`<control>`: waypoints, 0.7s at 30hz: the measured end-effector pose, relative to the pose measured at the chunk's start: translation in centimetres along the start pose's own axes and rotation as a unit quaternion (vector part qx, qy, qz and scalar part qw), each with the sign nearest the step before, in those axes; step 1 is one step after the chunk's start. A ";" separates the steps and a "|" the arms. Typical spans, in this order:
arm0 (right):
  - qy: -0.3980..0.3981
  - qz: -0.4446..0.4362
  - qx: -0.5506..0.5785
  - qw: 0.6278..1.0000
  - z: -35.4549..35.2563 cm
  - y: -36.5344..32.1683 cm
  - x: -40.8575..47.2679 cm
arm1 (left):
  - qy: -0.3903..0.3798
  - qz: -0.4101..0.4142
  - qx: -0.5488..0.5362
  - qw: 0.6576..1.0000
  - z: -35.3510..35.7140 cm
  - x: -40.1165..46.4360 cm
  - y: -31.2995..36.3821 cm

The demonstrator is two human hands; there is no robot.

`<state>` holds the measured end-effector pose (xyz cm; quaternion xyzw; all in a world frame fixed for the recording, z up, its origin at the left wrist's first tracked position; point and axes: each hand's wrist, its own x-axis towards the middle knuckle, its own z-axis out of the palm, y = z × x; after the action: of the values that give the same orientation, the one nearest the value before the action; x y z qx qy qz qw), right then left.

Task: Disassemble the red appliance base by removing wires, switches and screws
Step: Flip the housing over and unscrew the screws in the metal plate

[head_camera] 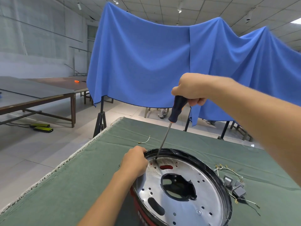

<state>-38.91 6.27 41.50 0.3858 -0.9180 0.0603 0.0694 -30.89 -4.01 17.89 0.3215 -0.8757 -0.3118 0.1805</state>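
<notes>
The red appliance base (pixel 143 214) lies on the green-covered table, its round silver metal plate (pixel 210 193) with a black rim facing up. My left hand (pixel 134 162) grips the rim at its far left edge. My right hand (pixel 189 90) holds the dark handle of a screwdriver (pixel 176 108); the shaft slants down and its tip sits on the plate near the far rim, at about (pixel 156 159). Whether a screw lies under the tip cannot be seen.
Grey switches (pixel 234 186) with white wires lie right of the base. A loose white wire (pixel 145 140) and a small screw (pixel 119 165) lie on the green cloth (pixel 81 185). The table's edge runs along the left. Blue drapes hang behind; wooden tables stand at left.
</notes>
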 end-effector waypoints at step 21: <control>-0.038 0.072 0.105 0.991 0.8 4.2 -0.2 | -0.005 0.002 -0.004 1.000 -0.1 -0.2 0.1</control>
<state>-41.85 9.17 40.45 0.3255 -0.9340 0.1467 -0.0111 -30.73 -3.89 18.03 0.3172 -0.8759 -0.3170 0.1778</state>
